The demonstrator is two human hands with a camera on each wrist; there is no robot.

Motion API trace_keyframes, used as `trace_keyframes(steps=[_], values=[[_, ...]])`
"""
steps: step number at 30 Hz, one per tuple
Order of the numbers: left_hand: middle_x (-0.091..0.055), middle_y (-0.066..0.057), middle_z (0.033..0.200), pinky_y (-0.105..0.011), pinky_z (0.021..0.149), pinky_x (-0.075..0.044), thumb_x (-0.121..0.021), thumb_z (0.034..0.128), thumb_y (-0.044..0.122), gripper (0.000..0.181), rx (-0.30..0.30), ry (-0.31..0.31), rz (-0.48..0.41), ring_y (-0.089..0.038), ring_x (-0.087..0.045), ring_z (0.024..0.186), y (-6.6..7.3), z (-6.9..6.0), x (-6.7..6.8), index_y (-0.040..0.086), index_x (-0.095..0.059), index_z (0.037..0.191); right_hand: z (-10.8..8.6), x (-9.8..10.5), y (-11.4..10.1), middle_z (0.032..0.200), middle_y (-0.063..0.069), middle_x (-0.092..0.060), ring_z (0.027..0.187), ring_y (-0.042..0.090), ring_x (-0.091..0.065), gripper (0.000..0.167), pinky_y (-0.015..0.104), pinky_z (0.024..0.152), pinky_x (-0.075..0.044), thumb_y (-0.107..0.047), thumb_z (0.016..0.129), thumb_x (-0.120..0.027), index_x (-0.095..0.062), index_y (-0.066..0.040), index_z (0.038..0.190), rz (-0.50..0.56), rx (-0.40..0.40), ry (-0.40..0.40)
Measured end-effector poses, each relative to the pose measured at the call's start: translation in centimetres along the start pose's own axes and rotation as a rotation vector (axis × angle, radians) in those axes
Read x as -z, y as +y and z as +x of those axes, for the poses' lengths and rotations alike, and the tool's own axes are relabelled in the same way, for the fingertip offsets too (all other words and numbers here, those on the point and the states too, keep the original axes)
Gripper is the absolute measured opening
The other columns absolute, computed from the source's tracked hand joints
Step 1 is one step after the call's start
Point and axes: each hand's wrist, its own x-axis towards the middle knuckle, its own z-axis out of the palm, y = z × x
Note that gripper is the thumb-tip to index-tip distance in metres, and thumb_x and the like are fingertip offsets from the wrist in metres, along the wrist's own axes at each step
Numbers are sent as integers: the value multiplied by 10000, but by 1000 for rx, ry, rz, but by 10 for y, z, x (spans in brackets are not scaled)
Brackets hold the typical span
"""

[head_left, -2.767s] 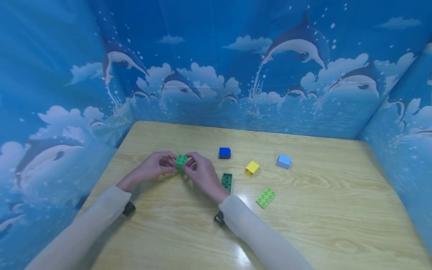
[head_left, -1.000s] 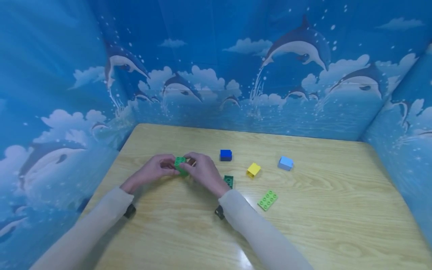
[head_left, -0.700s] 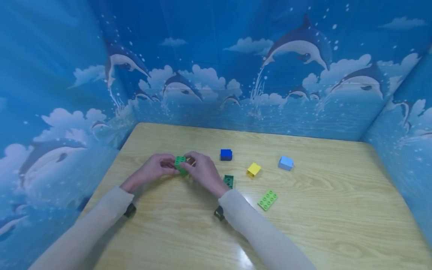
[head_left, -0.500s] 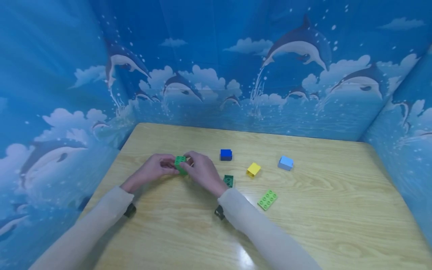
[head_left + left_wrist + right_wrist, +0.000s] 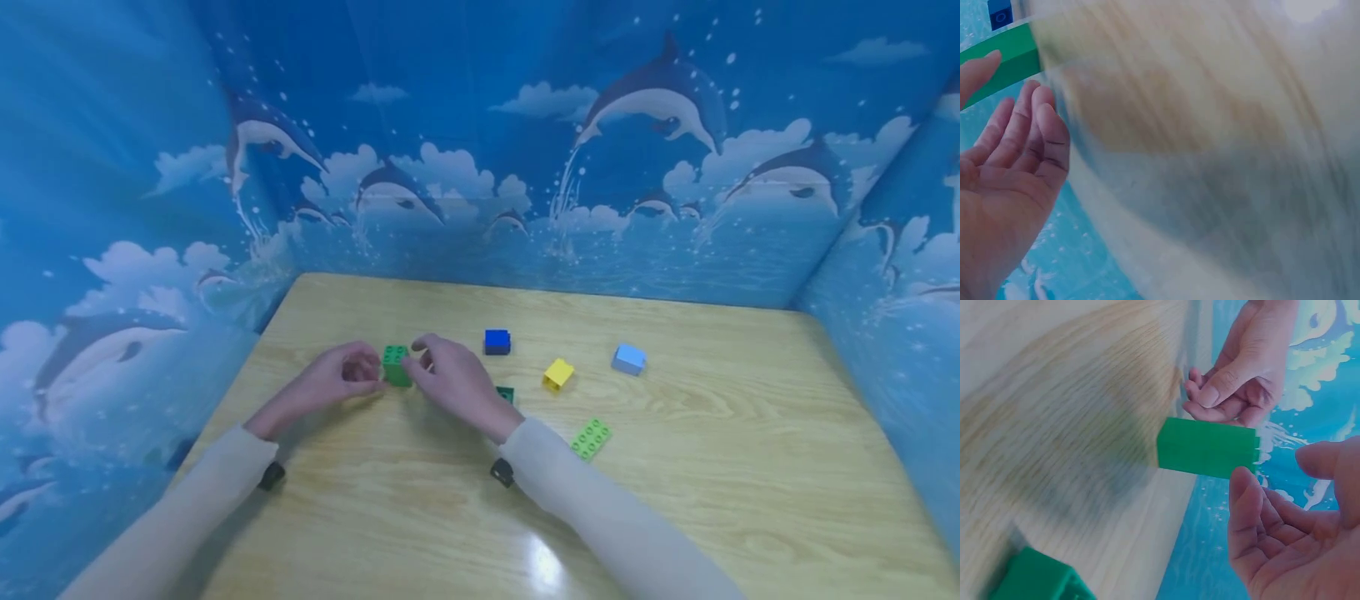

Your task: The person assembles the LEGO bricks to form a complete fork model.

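A tall green block (image 5: 397, 367) with studs on top stands upright on the table between the two hands. The left hand (image 5: 330, 382) is just left of it, fingers loosely curved and holding nothing; a small gap shows in the head view. On the block's right is the right hand (image 5: 457, 379), thumb and fingers apart, fingertips close to its upper part; whether they touch it I cannot tell. In the right wrist view the block (image 5: 1207, 448) lies between the left hand (image 5: 1244, 375) and the right hand (image 5: 1304, 531), with neither gripping it.
On the wooden table (image 5: 712, 467) lie a dark blue block (image 5: 497, 342), a yellow block (image 5: 558, 375), a light blue block (image 5: 628, 359) and a lime studded block (image 5: 591, 439). A dark green block (image 5: 506, 394) is partly behind the right wrist. Dolphin-print sheets (image 5: 480, 217) surround the table.
The left hand has let go of the green block and drawn slightly left. The right hand's fingers have opened and moved slightly right of it, while the block stays upright.
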Motion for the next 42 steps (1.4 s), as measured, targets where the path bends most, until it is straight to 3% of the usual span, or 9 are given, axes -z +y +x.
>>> trace_keyframes(steps=[4, 8, 14, 19, 25, 30, 42], values=[[-694, -46, 1000, -369, 790, -570, -779, 1039, 268, 204, -24, -8, 31, -233, -656, 939, 5, -10, 4, 94, -676, 1066, -10, 9, -5, 1125, -23, -731, 964, 101, -692, 450, 302, 787, -610, -404, 1139, -586, -636, -109, 1475, 37, 5, -4], [-665, -28, 914, -332, 711, -553, -759, 1051, 243, 165, -74, 11, 31, -227, -635, 848, 11, -20, 1, 120, -672, 983, -23, 22, -2, 1102, -51, -738, 951, 90, -686, 384, 320, 798, -607, -385, 1142, -590, -678, -132, 1416, 23, 36, 21], [-660, -3, 900, -317, 697, -550, -764, 1047, 222, 100, -102, 52, 51, -220, -631, 822, 20, -34, -8, 144, -702, 1048, -48, 43, 15, 1076, -79, -740, 954, 84, -674, 287, 341, 816, -600, -330, 1136, -609, -734, -143, 1313, 7, 80, 60], [-694, 40, 947, -319, 725, -568, -752, 1057, 259, 122, -135, 32, 52, -190, -653, 867, 33, -41, -17, 154, -748, 1119, -72, 62, 28, 1094, -64, -742, 964, 102, -677, 236, 356, 828, -605, -275, 1130, -625, -750, -143, 1280, 22, 100, 102], [-702, 51, 984, -308, 731, -570, -744, 1062, 273, 187, -178, 8, 13, -188, -656, 890, 48, -43, -36, 117, -755, 1165, -100, 82, 55, 1099, -74, -749, 912, 152, -700, 193, 341, 786, -617, -226, 1124, -647, -766, -162, 1263, 45, 68, 153], [-708, 54, 1056, -313, 770, -584, -738, 1064, 270, 226, -195, -25, 1, -181, -662, 939, 57, -43, -55, 98, -747, 1211, -125, 93, 80, 1070, 1, -766, 877, 256, -717, 166, 317, 739, -612, -194, 1114, -662, -780, -138, 1215, 49, 8, 184], [-730, 17, 1204, -415, 908, -582, -775, 1030, 257, 285, -201, -91, 14, -181, -669, 1086, 83, -34, -99, 128, -739, 1281, -162, 117, 119, 1147, 26, -757, 945, 125, -685, 192, 298, 763, -611, -142, 1072, -706, -757, -96, 1251, -70, -18, 210]])
